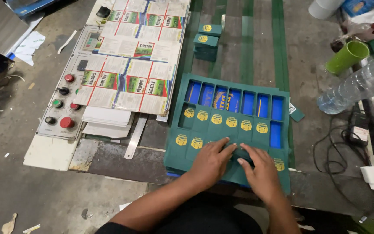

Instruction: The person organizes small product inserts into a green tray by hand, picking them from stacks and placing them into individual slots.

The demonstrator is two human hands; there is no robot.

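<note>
Left hand [211, 161] and right hand [260, 173] pressed flat, fingers spread, gripping nothing, on near edge of green die-cut sheet [228, 130] lying on tabletop [117, 158]. Punched windows show blue beneath. Stack of green cartons [206, 41] beyond; printed sheets [135, 56] over control panel [61, 104] to left. Risk: uneven pressure could tear thin webs between cut-outs.

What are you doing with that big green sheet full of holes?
A person presses both hands, left hand and right hand, flat on a green die-cut sheet lying on the table. Many small cards have already been punched out along the top, leaving blue gaps; others with yellow emblems remain. A small pile of green cards sits farther back, beside printed label sheets and a button panel.
</note>
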